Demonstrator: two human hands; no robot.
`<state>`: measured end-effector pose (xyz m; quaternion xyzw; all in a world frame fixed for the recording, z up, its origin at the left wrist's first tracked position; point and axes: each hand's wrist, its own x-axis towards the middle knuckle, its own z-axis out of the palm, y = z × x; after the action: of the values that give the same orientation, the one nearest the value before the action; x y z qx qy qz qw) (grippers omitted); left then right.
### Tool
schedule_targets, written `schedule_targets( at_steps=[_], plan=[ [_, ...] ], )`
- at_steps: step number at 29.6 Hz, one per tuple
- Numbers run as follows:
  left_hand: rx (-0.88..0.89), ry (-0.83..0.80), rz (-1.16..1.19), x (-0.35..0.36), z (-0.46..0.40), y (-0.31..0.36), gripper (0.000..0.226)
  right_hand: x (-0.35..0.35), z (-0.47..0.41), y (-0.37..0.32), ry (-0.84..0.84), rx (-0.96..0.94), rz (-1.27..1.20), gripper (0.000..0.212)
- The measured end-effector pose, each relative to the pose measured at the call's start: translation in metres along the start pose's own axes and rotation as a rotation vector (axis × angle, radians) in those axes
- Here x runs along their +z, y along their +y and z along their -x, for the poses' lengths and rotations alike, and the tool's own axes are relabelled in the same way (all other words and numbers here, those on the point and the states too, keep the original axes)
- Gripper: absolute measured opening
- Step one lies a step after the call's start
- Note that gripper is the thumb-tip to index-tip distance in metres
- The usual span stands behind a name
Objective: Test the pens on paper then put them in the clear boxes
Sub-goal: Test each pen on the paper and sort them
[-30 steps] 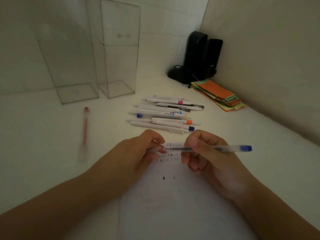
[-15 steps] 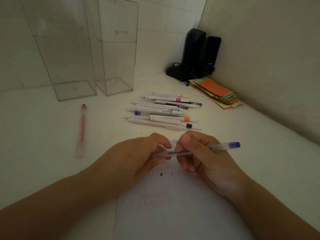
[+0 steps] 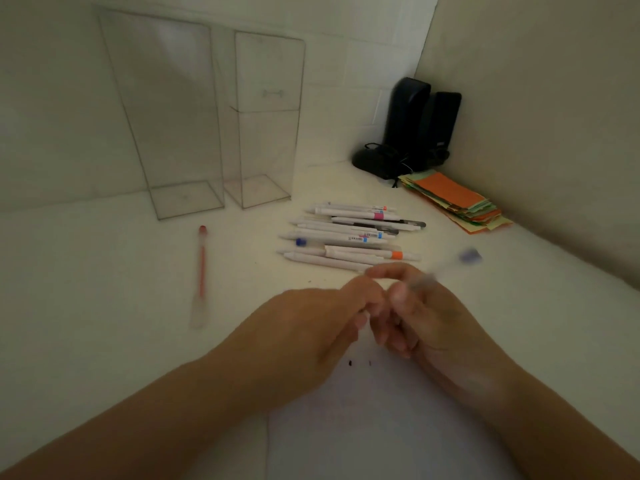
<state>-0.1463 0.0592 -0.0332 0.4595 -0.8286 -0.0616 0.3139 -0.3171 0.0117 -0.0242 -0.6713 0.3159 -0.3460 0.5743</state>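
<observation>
Two clear boxes [image 3: 194,140] stand upright at the back of the white desk [image 3: 86,271], just beside each other, and both look bare inside, so by my reading no pen has been put away yet. One red pen [image 3: 201,271] lies alone on the desk in front of the left box, well apart from the rest; whether it has been tested I cannot tell. Roughly ten white-bodied pens [image 3: 349,233] lie in a loose row near the middle of the desk, just beyond the hands, apparently waiting their turn.

The right hand [image 3: 426,317] has its fingers curled round a clear pen with a blue cap [image 3: 450,268], which is blurred and slants up and away to the right. The left hand [image 3: 311,327] sits right against it, fingers bent with the tips meeting the right hand's fingertips; whether it pinches the pen's near end or a cap is hidden. Under the hands lies a white sheet of paper [image 3: 381,427] bearing two small dark marks [image 3: 350,363] just below the knuckles, so some testing seems to have happened. I judge the task to be at an early stage: nearly all the testing and all the boxing are left.

The desk fits into a corner of pale walls under dim light. A pair of black speakers [image 3: 415,126] with a tangled cord occupies that corner, and a stack of coloured paper slips [image 3: 453,202], orange on top, lies beside them along the right wall.
</observation>
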Motion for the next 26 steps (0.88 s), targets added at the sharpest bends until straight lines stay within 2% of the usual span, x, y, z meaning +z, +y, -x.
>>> schedule_targets(
  at_steps=[1,2,4,6,8,11,14,17,20,22,26],
  plan=[
    [-0.016,0.061,-0.085,-0.005,-0.001,-0.002,0.011,-0.002,-0.002,-0.001,0.061,0.003,0.037,0.066],
    [-0.072,0.126,-0.155,-0.012,-0.002,-0.005,0.012,-0.004,-0.004,-0.001,0.13,0.002,0.124,0.062],
    [-0.302,0.206,-0.257,-0.024,0.0,-0.018,0.015,-0.008,-0.005,0.0,0.255,0.005,0.382,0.029],
    [-0.56,0.194,-0.359,-0.031,0.006,-0.035,0.014,-0.013,-0.005,0.004,0.311,-0.024,0.567,0.007],
    [-0.687,0.18,-0.435,-0.033,0.009,-0.044,0.015,-0.015,-0.007,0.009,0.325,-0.062,0.709,0.009],
    [-0.732,0.135,-0.562,-0.034,0.011,-0.048,0.02,-0.018,-0.012,0.016,0.326,-0.138,0.936,0.018],
    [-0.767,0.062,-0.644,-0.033,0.011,-0.051,0.029,-0.024,-0.017,0.023,0.282,-0.181,1.053,0.023],
    [-0.753,0.071,-0.606,-0.031,0.014,-0.057,0.033,-0.026,-0.018,0.027,0.204,-0.128,1.057,0.029],
    [-0.689,0.15,-0.423,-0.028,0.017,-0.062,0.023,-0.024,-0.018,0.026,0.209,-0.141,1.068,0.031],
    [-0.735,0.118,-0.357,-0.028,0.016,-0.061,0.019,-0.023,-0.018,0.026,0.218,-0.118,1.083,0.036],
    [-0.807,0.046,-0.502,-0.035,0.014,-0.055,0.029,-0.024,-0.017,0.026,0.216,-0.106,1.121,0.036]
  ],
)
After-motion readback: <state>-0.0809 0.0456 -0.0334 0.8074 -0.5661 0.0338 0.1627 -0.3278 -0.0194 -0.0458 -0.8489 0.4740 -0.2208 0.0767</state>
